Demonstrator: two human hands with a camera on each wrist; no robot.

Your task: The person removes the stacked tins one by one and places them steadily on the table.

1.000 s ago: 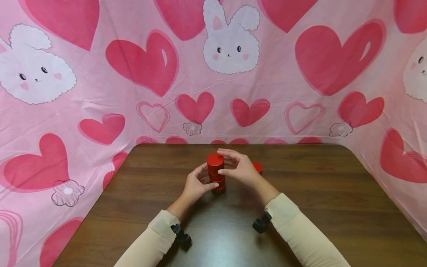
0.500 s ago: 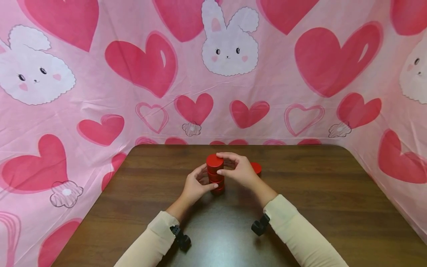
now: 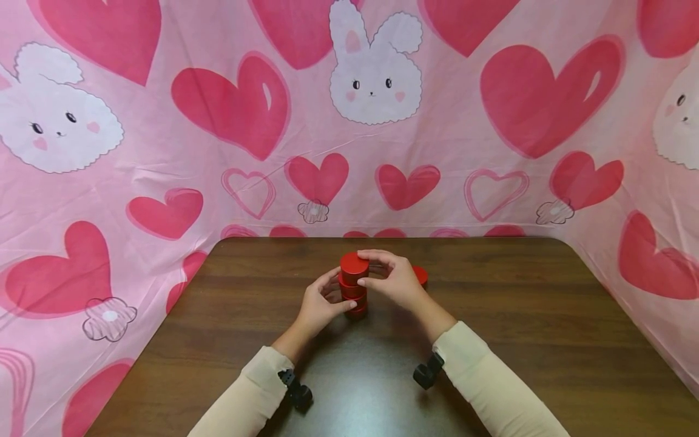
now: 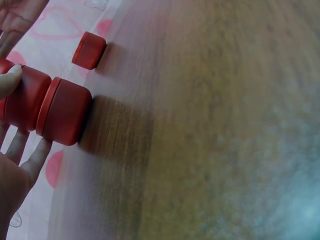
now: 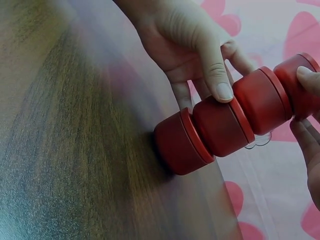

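Observation:
Several small red lidded tins stand in an upright stack (image 3: 354,291) on the wooden table. My left hand (image 3: 319,306) wraps the stack's left side, its thumb on the second tin (image 5: 218,126) from the bottom and its fingers behind. My right hand (image 3: 395,279) pinches the top tin (image 3: 355,266) between thumb and fingers from the right. That top tin sits slightly right of the tin below it. In the right wrist view, the bottom tin (image 5: 181,144) rests on the table with its lid facing up the stack.
Another red tin (image 3: 420,276) stands alone on the table (image 3: 519,340), behind the right hand. A pink cloth (image 3: 448,133) with hearts and rabbits hangs beyond the table's back edge and along its sides.
The top tin, pinched by my right hand, has shifted slightly right and is now out of line with the tin below. My left hand has kept its place on the stack.

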